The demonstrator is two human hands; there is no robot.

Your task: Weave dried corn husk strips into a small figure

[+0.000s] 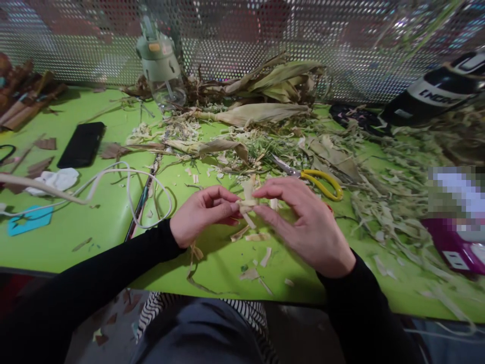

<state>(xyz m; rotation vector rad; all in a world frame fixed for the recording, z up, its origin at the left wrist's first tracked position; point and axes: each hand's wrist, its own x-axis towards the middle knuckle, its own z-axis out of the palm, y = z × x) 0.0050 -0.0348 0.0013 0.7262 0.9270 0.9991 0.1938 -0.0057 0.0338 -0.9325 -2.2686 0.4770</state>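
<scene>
A small pale piece of folded husk strips (248, 203) is held between both hands above the green table. My left hand (206, 211) pinches its left side between thumb and fingers. On the other side my right hand (299, 217) has its thumb and index finger on the piece's right edge, the remaining fingers curved behind. One strip end points up and another hangs down. Yellow-handled scissors (322, 184) lie just beyond my right hand. Cut husk scraps (257, 236) are scattered on the table under the hands.
Dried husks (257, 114) and shreds pile up behind the hands and along the right. A clear-and-green bottle (161, 71), black phone (82, 145), white cable (129, 189) and blue tag (30, 220) are at left. At right are a black bottle (428, 96) and purple object (450, 242).
</scene>
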